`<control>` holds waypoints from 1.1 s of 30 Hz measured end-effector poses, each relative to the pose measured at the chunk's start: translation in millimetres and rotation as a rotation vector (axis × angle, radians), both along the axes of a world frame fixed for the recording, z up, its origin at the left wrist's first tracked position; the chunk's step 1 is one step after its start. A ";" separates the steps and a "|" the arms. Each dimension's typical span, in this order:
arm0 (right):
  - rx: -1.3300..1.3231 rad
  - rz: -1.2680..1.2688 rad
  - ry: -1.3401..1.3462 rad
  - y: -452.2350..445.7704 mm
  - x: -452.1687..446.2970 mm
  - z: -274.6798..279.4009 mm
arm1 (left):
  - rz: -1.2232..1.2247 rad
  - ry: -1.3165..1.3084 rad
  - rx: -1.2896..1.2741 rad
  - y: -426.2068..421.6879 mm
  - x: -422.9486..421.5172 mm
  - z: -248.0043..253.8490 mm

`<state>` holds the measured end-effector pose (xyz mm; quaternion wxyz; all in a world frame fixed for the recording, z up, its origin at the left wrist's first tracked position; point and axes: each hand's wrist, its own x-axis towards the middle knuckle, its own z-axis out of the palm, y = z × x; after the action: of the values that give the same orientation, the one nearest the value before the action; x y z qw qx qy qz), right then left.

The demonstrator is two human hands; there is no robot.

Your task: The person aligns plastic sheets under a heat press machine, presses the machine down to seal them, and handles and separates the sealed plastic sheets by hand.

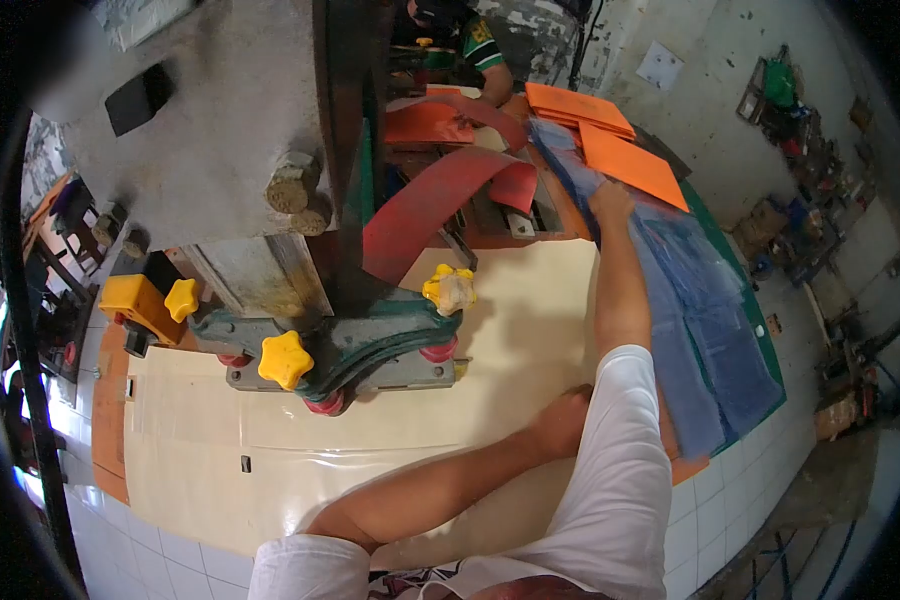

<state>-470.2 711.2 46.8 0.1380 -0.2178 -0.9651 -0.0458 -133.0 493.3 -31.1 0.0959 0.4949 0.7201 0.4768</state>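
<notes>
My right hand [612, 203] reaches forward over a pile of bluish clear plastic sheets [685, 290]. Its fingers are curled at the near left edge of an orange sheet [635, 165]; what they grip, if anything, is too blurred to make out. Resting low over the cream work surface [370, 445] is my left hand [562, 424], its fingers partly hidden beside my right sleeve. Left of my hands stands a press head with a green clamp plate [370, 345] and yellow star knobs [286, 360]. A wide red strap [440, 215] curves out behind it.
More orange sheets [575, 105] are stacked at the far end of the plastic pile. A co-worker's arm [495, 82] shows behind the machine. A yellow box [142, 308] sits at the left, and a small dark piece [246, 463] lies on the cream surface.
</notes>
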 end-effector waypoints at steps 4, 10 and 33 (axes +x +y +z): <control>-0.252 0.163 0.235 -15.3 -9.4 7.1 | 0.113 0.131 0.233 -0.6 4.0 4.4; -0.567 0.736 0.545 -11.7 -11.9 16.9 | 0.149 0.195 0.276 5.9 3.2 0.3; -0.138 0.048 0.078 33.6 370.8 -14.1 | 0.147 0.132 0.268 6.4 7.3 6.1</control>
<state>-99.4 744.8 32.7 0.1612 -0.2053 -0.9648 0.0328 -125.6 499.7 -25.0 -0.0539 0.4793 0.6891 0.5408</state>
